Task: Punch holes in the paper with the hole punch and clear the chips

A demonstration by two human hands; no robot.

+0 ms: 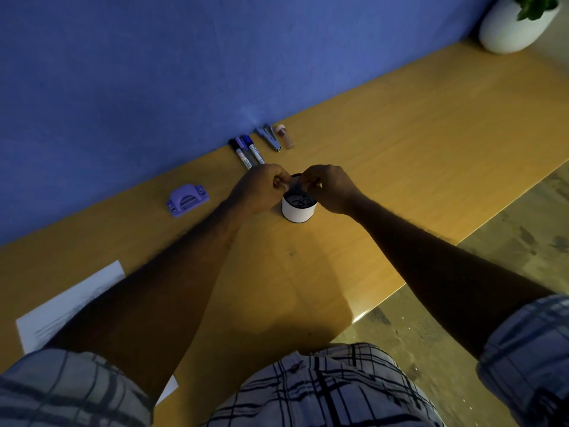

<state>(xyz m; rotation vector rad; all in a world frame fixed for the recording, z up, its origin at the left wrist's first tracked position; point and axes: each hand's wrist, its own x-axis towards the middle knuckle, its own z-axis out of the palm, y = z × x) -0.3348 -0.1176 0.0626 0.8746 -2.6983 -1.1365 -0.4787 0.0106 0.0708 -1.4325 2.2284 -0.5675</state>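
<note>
Above a white cup [297, 212] with a dark inside, my left hand [258, 190] and my right hand [332, 188] meet, fingers curled. Between them they pinch a small dark tray-like piece [294, 181], one hand at each end, just over the cup's far rim. What the piece is cannot be made out clearly. Small pale bits lie inside the cup. The purple hole punch [186, 200] lies on the wooden table [400, 167] to the left of my hands, apart from them. A white sheet of paper [61, 309] sits at the near left, partly under my left forearm.
Three markers [248, 151], a grey stapler [269, 138] and a small pink tube [285, 136] lie along the blue wall behind the cup. A white plant pot [517, 29] stands at the far right. The table's front edge runs diagonally on the right, with floor beyond.
</note>
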